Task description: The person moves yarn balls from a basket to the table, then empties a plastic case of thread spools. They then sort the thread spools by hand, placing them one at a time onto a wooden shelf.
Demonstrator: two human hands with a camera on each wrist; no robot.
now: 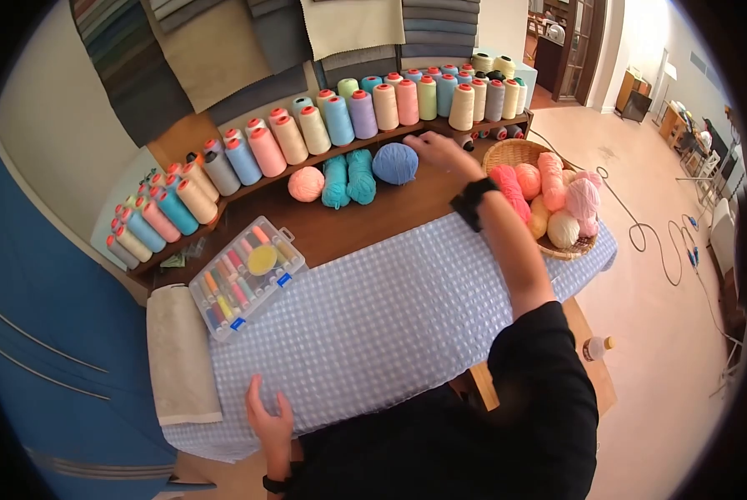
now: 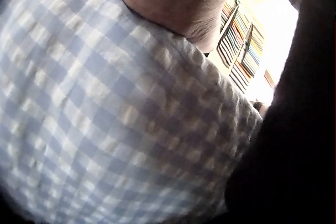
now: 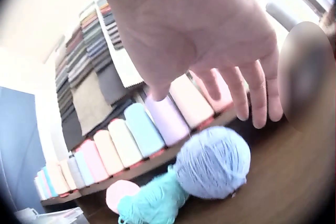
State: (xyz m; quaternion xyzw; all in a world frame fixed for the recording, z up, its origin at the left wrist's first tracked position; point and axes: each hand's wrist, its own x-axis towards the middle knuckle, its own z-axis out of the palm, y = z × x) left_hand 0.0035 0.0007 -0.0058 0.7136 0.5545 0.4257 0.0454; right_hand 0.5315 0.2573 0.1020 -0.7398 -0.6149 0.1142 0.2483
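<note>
My right hand [image 1: 442, 152] reaches over the back of the table, its fingertips close beside a blue ball of yarn [image 1: 395, 163]. In the right wrist view the fingers of this hand [image 3: 210, 35] hang down loosely, apart from one another, and hold nothing. Left of the blue ball lie two teal skeins [image 1: 348, 179] and a peach ball of yarn [image 1: 306, 184]. My left hand [image 1: 270, 422] hovers at the front edge of the blue-and-white checked cloth [image 1: 348, 321], with thumb and fingers spread and nothing in them.
A wicker basket [image 1: 513, 152] of pink, coral and cream yarn stands at the right. On the left are a clear thread box [image 1: 248, 275] and a rolled beige cloth [image 1: 182, 358]. Thread cones [image 1: 338, 121] line a raised shelf along the back. A bottle [image 1: 597, 347] stands at lower right.
</note>
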